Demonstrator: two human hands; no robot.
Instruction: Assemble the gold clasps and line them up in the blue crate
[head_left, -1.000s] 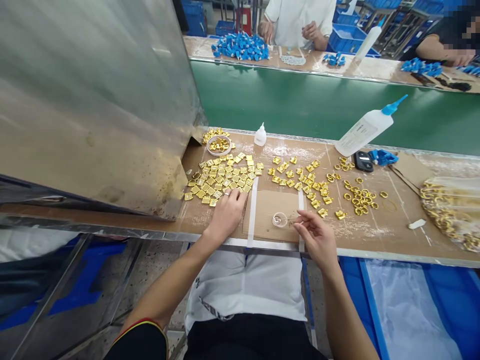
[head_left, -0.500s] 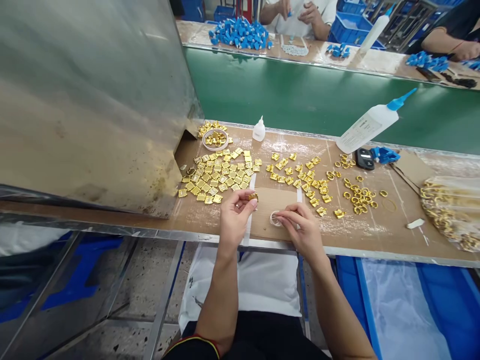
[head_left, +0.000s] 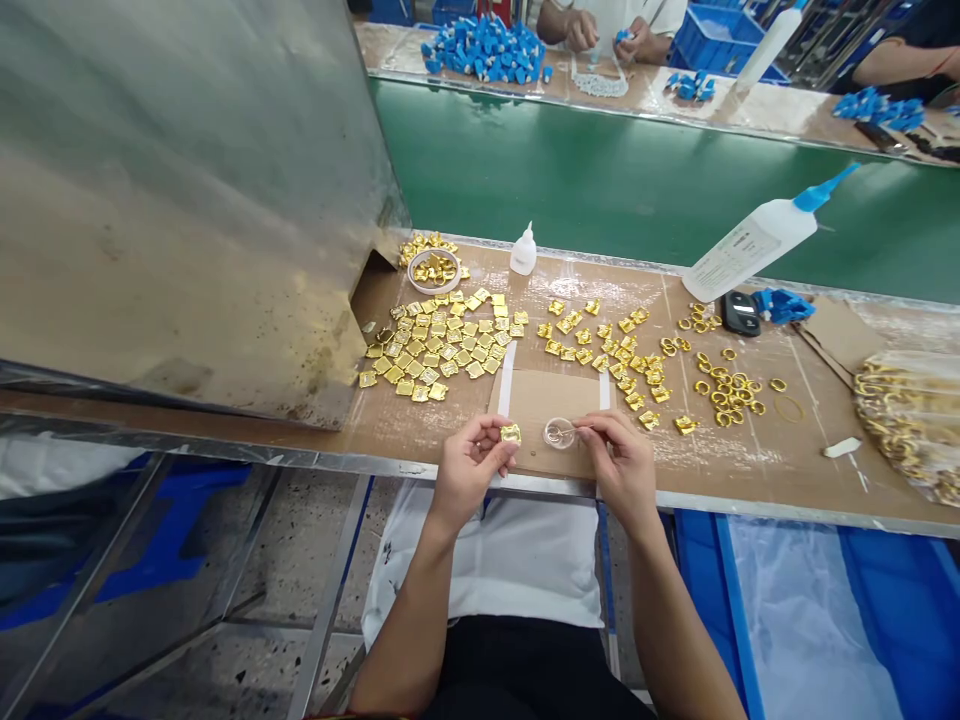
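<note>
Gold square piece [head_left: 511,433] pinched at the fingertips of the left hand [head_left: 471,460], by the left side of the cardboard pad [head_left: 551,395]; left grip is thumb against fingers, patterned-looking face turned up toward the camera, detail too small to read; right hand [head_left: 621,460] also in a pinch, on a thin tool [head_left: 568,431], far end over or in the clear dish [head_left: 546,438], cannot tell which; dish sits on the pad, just right of the piece, apart from it; dish contents unclear.

Doing it well, my judgement: grip the piece by its edges, fingers off the upper face; hold it level and near the dish so the tool travels a short way; pick up only a little on the tip, easing it off the rim if loaded; rest the right hand's side on the pad for steadiness; touch lightly, no pushing, since such a small piece could twist in the pinch; avoid catching the dish rim and dragging it.

Around: flat gold squares [head_left: 427,345] spread left on the bench [head_left: 780,470]; gold rings [head_left: 727,390] to the right; small white bottle [head_left: 523,252] upright behind.
</note>
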